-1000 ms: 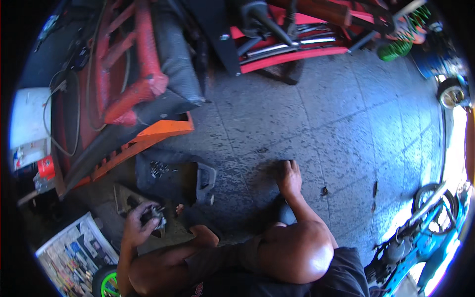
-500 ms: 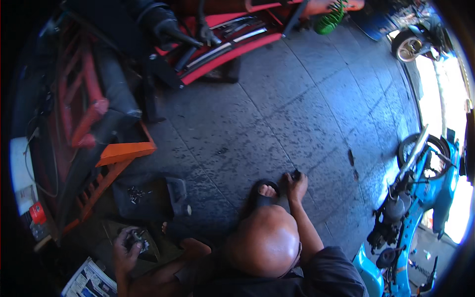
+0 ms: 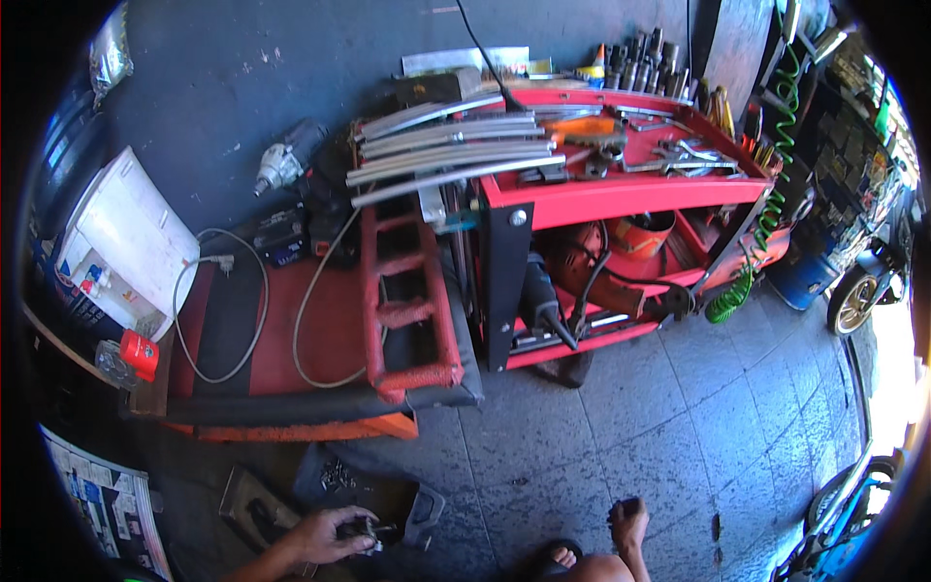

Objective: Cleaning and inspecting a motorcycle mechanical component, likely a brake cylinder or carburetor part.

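Note:
My left hand (image 3: 320, 535) is closed on a small metal part (image 3: 364, 532), near a dark plastic pan (image 3: 423, 504) with several small metal bits (image 3: 337, 475) in it. To the left of that pan, a shallow grimy tray (image 3: 238, 487) holds a dark piece. My right hand (image 3: 630, 526) is closed over the floor at right of centre, with something dark at its fingertips that I cannot make out. My sandalled foot (image 3: 562, 555) shows between the hands at the lower edge.
A red tool cart (image 3: 611, 213) carries metal bars (image 3: 446, 155), wrenches and sockets. Beside it are a padded red bench (image 3: 213, 339) with cables, a white board (image 3: 136, 233), an impact wrench (image 3: 281, 165) and a green coiled hose (image 3: 737, 291). Motorcycle parts (image 3: 839, 514) line the right side.
My view has tilted up, so the wall and cart top now show and both hands sit lower in the picture. The left hand still holds the metal part.

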Available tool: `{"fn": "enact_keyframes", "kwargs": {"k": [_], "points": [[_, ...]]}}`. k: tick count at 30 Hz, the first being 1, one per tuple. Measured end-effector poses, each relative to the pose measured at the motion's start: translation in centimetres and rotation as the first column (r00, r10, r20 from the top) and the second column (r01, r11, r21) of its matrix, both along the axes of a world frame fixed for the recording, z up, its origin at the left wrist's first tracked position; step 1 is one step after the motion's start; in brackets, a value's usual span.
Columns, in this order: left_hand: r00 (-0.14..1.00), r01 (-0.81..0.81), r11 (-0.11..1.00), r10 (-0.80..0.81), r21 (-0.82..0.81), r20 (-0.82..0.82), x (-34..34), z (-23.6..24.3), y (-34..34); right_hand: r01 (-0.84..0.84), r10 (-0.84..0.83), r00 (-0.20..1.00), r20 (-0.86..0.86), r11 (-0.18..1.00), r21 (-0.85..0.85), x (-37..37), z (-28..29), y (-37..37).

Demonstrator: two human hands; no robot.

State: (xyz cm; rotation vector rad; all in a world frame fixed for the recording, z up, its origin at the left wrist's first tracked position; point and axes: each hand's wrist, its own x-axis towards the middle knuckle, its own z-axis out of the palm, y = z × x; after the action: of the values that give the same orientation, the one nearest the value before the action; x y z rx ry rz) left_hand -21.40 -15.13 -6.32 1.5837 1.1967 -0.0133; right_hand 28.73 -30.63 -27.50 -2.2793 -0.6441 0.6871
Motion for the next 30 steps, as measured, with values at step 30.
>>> {"fn": "enact_keyframes", "kwargs": {"k": [30], "points": [[0.871,-0.491,0.863,0.483,-0.119,-0.088,18.0,23.8,4.9,0.076,-0.258,0.791,-0.554,0.941,-0.329,2.9,40.2,4.2]]}}
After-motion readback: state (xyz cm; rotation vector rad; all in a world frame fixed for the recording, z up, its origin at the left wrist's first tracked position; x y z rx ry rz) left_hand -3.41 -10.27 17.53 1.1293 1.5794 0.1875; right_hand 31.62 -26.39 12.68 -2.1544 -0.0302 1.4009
